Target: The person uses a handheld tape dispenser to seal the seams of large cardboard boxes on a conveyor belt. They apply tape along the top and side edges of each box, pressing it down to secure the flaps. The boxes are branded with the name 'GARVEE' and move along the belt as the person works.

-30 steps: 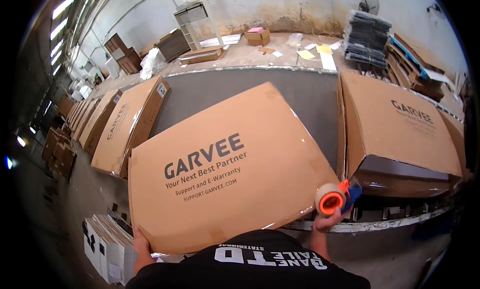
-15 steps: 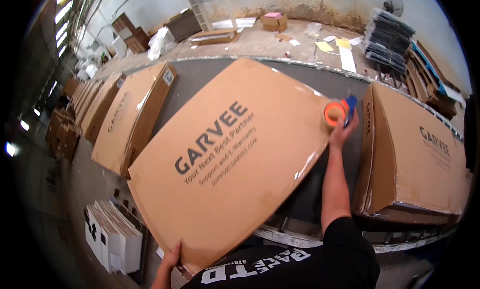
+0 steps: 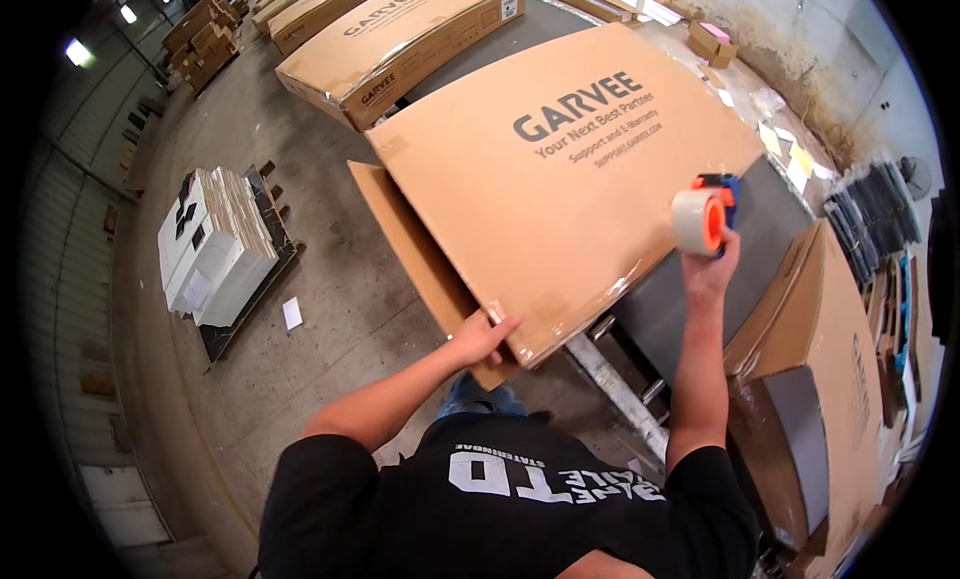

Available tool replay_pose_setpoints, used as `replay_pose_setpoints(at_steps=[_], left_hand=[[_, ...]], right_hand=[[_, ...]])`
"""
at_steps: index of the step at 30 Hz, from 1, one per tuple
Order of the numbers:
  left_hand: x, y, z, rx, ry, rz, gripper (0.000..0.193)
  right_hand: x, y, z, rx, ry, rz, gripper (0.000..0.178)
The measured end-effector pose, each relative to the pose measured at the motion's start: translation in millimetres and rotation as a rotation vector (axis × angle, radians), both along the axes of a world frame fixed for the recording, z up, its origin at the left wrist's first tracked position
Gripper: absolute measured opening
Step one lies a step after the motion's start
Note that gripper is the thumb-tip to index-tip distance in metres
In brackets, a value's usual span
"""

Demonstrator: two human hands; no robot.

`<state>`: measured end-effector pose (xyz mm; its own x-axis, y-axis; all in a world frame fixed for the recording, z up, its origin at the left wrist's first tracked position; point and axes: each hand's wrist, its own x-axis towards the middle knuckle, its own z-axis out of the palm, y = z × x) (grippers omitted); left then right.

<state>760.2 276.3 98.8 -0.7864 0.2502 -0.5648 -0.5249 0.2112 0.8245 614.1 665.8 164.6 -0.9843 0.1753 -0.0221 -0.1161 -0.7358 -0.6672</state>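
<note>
Pinching big brown cardboard box [image 3: 580, 199] by near corner, left hand [image 3: 483, 339]; box overhangs grey conveyor belt [image 3: 655, 314]. Right hand [image 3: 712, 267] wrapped round blue-and-orange tape dispenser [image 3: 691, 222]. Advisable: firm corner grip, cutter clear of fingers.

Carton [image 3: 555, 194]: swung more squarely across the conveyor [image 3: 657, 314], one end over its near edge.
End flap [image 3: 410, 244]: now showing, hanging open.
Tape roll [image 3: 690, 222]: turned in the right hand [image 3: 710, 269].
</note>
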Motion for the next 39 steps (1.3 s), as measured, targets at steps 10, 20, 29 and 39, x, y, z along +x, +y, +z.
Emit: replay_pose_setpoints(at_steps=[10, 20, 29, 39], left_hand=[[-36.7, -128.4, 10.8, -0.47, 1.317, -0.911, 0.096], [-280.5, -126.0, -7.9, -0.85, 1.584, -1.1, 0.113], [-315.4, -97.3, 17.1, -0.744, 1.586, -1.473, 0.103], [-339.2, -100.5, 20.9, -0.426, 1.671, -1.428, 0.1]], right_hand=[[299.3, -111.1, -58.3, -0.042, -0.487, -0.258, 0.055], [317.6, -288.3, -67.5, -0.221, -0.62, -0.57, 0.048], [293.5, -358.9, -41.8, -0.243, -0.568, -0.758, 0.053], [176.7, -352.1, 45.4, 1.424, -0.762, -0.703, 0.056]])
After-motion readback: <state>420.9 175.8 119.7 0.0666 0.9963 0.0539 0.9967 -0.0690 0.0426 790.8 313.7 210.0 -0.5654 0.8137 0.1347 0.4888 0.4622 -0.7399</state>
